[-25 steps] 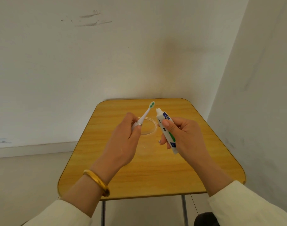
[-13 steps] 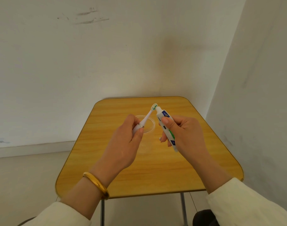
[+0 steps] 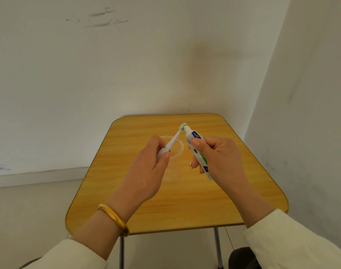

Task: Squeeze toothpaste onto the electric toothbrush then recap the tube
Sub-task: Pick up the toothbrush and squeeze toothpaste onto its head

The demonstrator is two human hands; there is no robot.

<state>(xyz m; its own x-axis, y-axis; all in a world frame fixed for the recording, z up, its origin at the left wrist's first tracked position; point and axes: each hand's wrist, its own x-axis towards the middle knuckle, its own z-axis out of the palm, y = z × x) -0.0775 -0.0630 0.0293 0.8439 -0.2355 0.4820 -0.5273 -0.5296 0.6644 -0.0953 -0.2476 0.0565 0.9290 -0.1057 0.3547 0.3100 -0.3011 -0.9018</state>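
Note:
My left hand [image 3: 146, 167] grips the white handle of the electric toothbrush [image 3: 172, 141], whose green-and-white bristle head points up and to the right. In my right hand [image 3: 218, 158] is the white toothpaste tube [image 3: 195, 144] with blue and green print, thumb pressed on its front. The tube's open nozzle touches the bristle head above the table. I see no cap in view.
A small yellow wooden table [image 3: 185, 200] with rounded corners stands in a room corner, white walls behind and to the right. A clear shallow round dish [image 3: 178, 147] lies on it under the brush. Metal table legs and a dark object show below the front edge.
Both hands have drawn closer together; the tube's nozzle, which was apart from the brush head a second ago, now rests against the bristles.

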